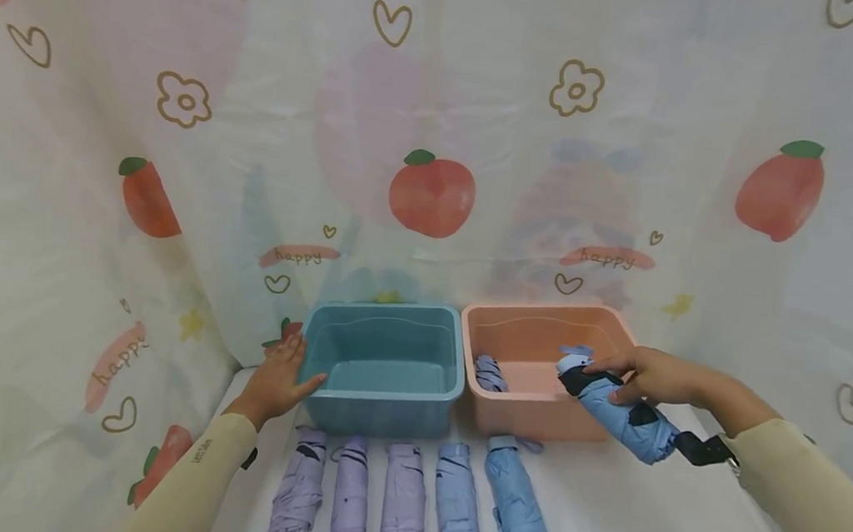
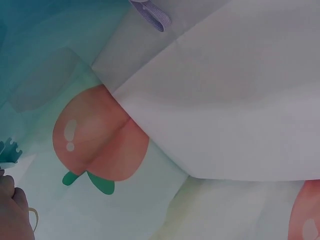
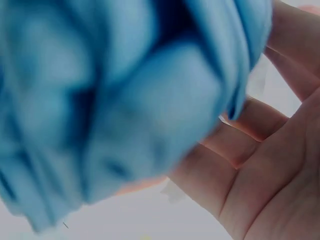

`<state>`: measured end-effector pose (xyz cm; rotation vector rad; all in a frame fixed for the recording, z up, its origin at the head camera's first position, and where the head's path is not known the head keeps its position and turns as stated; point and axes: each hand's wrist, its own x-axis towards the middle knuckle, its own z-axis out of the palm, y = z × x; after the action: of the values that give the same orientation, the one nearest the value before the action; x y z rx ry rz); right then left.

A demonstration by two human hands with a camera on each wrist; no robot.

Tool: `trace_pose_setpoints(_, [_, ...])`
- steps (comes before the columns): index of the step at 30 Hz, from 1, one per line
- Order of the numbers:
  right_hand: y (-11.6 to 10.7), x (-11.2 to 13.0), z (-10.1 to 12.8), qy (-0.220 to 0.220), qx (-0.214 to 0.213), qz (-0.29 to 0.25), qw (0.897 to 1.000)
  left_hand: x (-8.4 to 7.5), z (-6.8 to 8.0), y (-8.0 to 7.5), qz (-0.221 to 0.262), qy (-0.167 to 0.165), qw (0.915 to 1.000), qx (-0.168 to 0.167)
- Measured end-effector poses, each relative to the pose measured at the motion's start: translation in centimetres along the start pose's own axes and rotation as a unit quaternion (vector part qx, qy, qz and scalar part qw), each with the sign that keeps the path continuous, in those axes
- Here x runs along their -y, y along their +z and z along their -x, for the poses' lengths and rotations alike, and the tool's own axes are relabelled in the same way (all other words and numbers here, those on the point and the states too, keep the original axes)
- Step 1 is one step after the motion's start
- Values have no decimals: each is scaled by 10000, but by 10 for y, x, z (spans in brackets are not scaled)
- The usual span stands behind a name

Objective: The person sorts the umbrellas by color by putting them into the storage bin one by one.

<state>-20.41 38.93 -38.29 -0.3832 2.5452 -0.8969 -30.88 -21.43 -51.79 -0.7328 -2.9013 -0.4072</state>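
Teal bin (image 1: 380, 414) left, peach bin (image 1: 542, 421) right; at the latter's near right rim, folded blue umbrella (image 1: 610, 412), wrinkled, black patches. Long axis diagonal: pale end far-left, other end near-right. Right hand (image 1: 654, 376) pinches it between thumb and fingers. Left hand (image 1: 276, 379), thumb spread from fingers, touches teal bin's left rim.

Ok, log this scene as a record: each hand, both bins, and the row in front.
Left hand: at the near-left corner of the teal bin
Right hand: grips a rolled blue umbrella at the front of the orange bin
Teal bin: no contents visible
Orange bin: striped bundle inside, at left
Row: three purple umbrellas, two blue umbrellas
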Motion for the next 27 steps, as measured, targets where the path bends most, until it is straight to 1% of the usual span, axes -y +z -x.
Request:
trace_pose_setpoints(3, [-15,-4,-14,111,-16,173,9998,-2,-1,0,-33,19,10000,-8])
trace_pose_setpoints(7, [-36,-12,-31,284,54,127,9995,-6,-4,1,38,107,9999,-109])
trace_pose_setpoints(9, [-42,-16,-39,315,129,98,9994,-7,-6,3,28,149,9998,-132])
trace_pose_setpoints(12, [-47,-21,-51,334,170,99,9992,-7,-7,4,-25,166,9998,-67])
trace_pose_setpoints(16, [-43,-32,-65,419,148,118,9989,-7,-9,3,-96,214,9997,-36])
trace_pose_setpoints(18, [-37,-38,-72,505,153,88,9986,-7,-12,2,-152,269,9995,-56])
trace_pose_setpoints(20, [-30,-44,-79,641,88,173,9978,-8,-14,1,-155,300,9994,-40])
trace_pose_setpoints(24, [-15,-55,-93,791,-30,568,9952,-11,-18,-1,-109,259,9995,108])
trace_pose_setpoints(27, [-8,-61,-103,880,-137,841,9925,-13,-19,-2,-114,255,9995,128])
